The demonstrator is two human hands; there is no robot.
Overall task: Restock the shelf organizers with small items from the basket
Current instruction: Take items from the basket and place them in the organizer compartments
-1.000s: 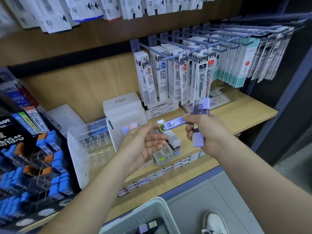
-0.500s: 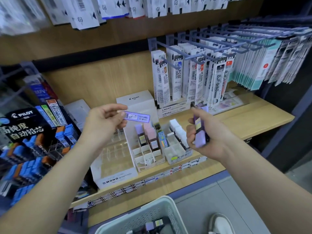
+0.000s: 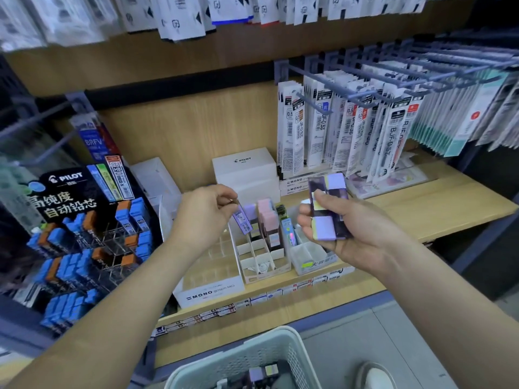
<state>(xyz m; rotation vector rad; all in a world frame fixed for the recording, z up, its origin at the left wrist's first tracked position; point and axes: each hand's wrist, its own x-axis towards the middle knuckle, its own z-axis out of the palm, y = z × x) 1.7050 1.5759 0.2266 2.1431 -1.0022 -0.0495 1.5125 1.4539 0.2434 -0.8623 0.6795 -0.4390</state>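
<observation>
Wooden shelf (image 3: 449,203), MONO graph organizer (image 3: 210,293), PILOT box (image 3: 243,164), perhaps lead case (image 3: 243,221)

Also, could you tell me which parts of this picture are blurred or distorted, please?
Head view: the centre is fairly sharp, with the left hand, its purple case and the MONO box label legible; the hanging packets top left are smeared; the wide lens bows the black rail.

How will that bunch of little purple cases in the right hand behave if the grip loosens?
The purple cases look like stiff, smooth plastic, so they would probably slide against each other and fan out. They seem light: the right hand holds several at once. Flat sides suggest they would lie still rather than roll.
</observation>
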